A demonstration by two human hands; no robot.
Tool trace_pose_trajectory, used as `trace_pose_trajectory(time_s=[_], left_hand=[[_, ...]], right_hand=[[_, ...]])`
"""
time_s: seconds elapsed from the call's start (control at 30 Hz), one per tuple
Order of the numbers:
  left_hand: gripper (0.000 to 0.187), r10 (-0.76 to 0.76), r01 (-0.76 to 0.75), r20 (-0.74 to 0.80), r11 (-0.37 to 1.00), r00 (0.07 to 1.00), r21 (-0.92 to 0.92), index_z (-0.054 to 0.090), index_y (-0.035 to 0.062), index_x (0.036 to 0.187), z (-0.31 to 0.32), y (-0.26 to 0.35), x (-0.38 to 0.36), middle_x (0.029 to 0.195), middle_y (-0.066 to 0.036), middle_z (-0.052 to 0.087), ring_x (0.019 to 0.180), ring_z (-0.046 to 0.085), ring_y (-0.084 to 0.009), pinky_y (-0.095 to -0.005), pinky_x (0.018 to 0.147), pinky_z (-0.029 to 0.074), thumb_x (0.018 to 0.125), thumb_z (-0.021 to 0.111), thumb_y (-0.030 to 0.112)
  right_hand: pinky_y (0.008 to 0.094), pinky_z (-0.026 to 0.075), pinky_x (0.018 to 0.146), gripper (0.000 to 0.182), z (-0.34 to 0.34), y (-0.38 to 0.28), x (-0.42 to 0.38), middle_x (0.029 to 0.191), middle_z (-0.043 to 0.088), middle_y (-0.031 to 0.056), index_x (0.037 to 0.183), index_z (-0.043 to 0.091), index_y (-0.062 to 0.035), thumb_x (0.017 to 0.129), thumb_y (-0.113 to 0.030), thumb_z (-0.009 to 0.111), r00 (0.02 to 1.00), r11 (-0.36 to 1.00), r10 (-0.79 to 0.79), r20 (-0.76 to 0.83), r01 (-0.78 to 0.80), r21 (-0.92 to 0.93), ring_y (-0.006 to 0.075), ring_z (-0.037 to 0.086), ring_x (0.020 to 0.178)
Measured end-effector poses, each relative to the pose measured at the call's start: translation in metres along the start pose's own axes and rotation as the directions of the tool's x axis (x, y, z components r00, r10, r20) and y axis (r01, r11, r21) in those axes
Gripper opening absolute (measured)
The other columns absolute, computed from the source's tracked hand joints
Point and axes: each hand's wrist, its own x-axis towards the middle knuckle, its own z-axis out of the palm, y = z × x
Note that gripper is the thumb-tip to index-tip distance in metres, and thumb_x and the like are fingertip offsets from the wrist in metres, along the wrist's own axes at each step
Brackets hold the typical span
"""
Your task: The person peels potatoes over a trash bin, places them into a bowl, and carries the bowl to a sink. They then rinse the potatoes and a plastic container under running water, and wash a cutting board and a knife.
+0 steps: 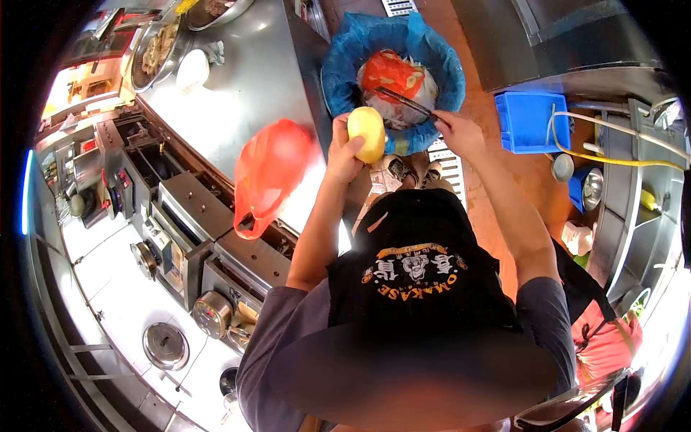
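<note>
My left hand (345, 150) is wrapped round a peeled yellow potato (367, 135), holding it up at the near rim of a bin (446, 68) lined with a blue bag. In my right hand (461, 132) is a slim dark peeler (404, 99), pointing left across the bin's mouth. The peeler is apart from the potato in this view. Inside the bin lie a crumpled red plastic bag (392, 74) with pale scraps on it and whitish plastic. To the left of my left hand, a red plastic bag (270, 173) rests on the steel counter's edge.
The steel counter (252, 65) runs along the left, with a basket of food (160, 49) and a white bowl (193, 70) at its far end. Cooking equipment (191, 205) stands further left. A blue crate (531, 121) and a yellow hose (612, 160) are at right.
</note>
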Motion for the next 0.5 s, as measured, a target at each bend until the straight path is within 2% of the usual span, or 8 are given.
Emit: trace_pose_trajectory(time_s=[0.03,0.07,0.13,0.23,0.33,0.4,0.47,0.5], left_hand=[[0.053,0.01,-0.01,0.0,1.0,1.0,0.003,0.039,0.0052,0.125,0.004,0.003,0.005,0.115,-0.016,0.055,0.103,0.059,-0.0289,-0.045,0.084,0.052,0.078,0.06,0.02],[0.06,-0.077,0.075,-0.003,0.981,0.997,-0.18,0.043,0.0076,0.127,0.006,0.005,0.008,0.116,-0.016,0.056,0.103,0.059,-0.0304,-0.0445,0.082,0.052,0.078,0.059,0.036],[0.071,-0.23,0.192,-0.015,0.847,0.973,-0.496,0.053,0.0102,0.127,0.009,0.005,0.003,0.117,-0.017,0.06,0.105,0.06,-0.0331,-0.0421,0.078,0.052,0.08,0.049,0.063],[0.069,-0.211,0.195,0.039,0.794,0.977,-0.575,0.053,0.0109,0.127,0.025,0.016,0.005,0.117,-0.016,0.061,0.103,0.06,-0.0317,-0.0428,0.08,0.051,0.082,0.046,0.063],[0.067,-0.303,0.289,0.041,0.85,0.952,-0.439,0.054,0.0113,0.125,0.032,0.023,0.01,0.115,-0.014,0.061,0.1,0.06,-0.0298,-0.0444,0.08,0.051,0.085,0.041,0.064],[0.065,-0.369,0.278,-0.223,0.894,0.902,-0.351,0.055,0.0113,0.121,0.035,0.015,0.013,0.112,-0.013,0.062,0.098,0.061,-0.0292,-0.0437,0.081,0.051,0.086,0.04,0.064],[0.046,-0.186,0.151,-0.032,0.874,0.982,-0.461,0.052,0.0116,0.12,0.016,-0.019,0.019,0.114,-0.007,0.061,0.107,0.058,-0.0258,-0.0452,0.091,0.048,0.096,0.041,0.049],[0.045,-0.193,0.108,-0.128,0.869,0.973,-0.483,0.052,0.0119,0.121,0.021,-0.023,0.017,0.115,-0.007,0.06,0.107,0.058,-0.0251,-0.0432,0.091,0.048,0.096,0.041,0.048]], right_hand=[[0.0399,0.051,0.082,0.032,0.004,0.003,-0.004,0.109,0.065,0.0138,0.118,0.062,-0.0128,0.087,-0.02,0.062,0.994,0.994,-0.075,-0.081,0.081,0.075,0.0325,0.063,0.096],[0.0399,0.051,0.082,0.032,0.008,0.007,-0.003,0.109,0.065,0.0138,0.118,0.062,-0.0128,0.087,-0.02,0.062,0.993,0.993,-0.09,-0.074,0.096,0.076,0.0325,0.063,0.096],[0.0378,0.05,0.078,0.031,-0.008,-0.033,-0.026,0.105,0.064,0.0134,0.118,0.062,-0.0114,0.088,-0.018,0.061,0.995,0.93,-0.093,-0.036,0.1,0.353,0.0316,0.063,0.09],[0.0342,0.049,0.074,0.031,0.003,-0.045,-0.036,0.1,0.063,0.013,0.119,0.061,-0.0099,0.088,-0.014,0.061,0.989,0.92,-0.098,-0.113,0.134,0.369,0.0288,0.062,0.083],[0.0328,0.05,0.073,0.033,0.004,-0.056,-0.043,0.098,0.064,0.0122,0.118,0.063,-0.0102,0.085,-0.01,0.063,0.984,0.909,-0.068,-0.164,0.129,0.396,0.0282,0.062,0.082],[0.0351,0.051,0.072,0.034,-0.002,-0.065,-0.044,0.095,0.063,0.0112,0.116,0.065,-0.0114,0.082,-0.009,0.065,0.865,0.871,-0.344,-0.364,0.439,0.22,0.029,0.062,0.081],[0.0371,0.051,0.071,0.036,-0.006,-0.072,-0.04,0.092,0.062,0.0103,0.114,0.066,-0.0125,0.079,-0.008,0.066,0.811,0.848,-0.435,-0.392,0.515,0.125,0.0286,0.061,0.08],[0.0373,0.052,0.071,0.037,-0.006,-0.073,-0.039,0.092,0.062,0.0099,0.114,0.066,-0.0126,0.078,-0.008,0.067,0.791,0.834,-0.494,-0.362,0.549,0.062,0.0284,0.062,0.081]])
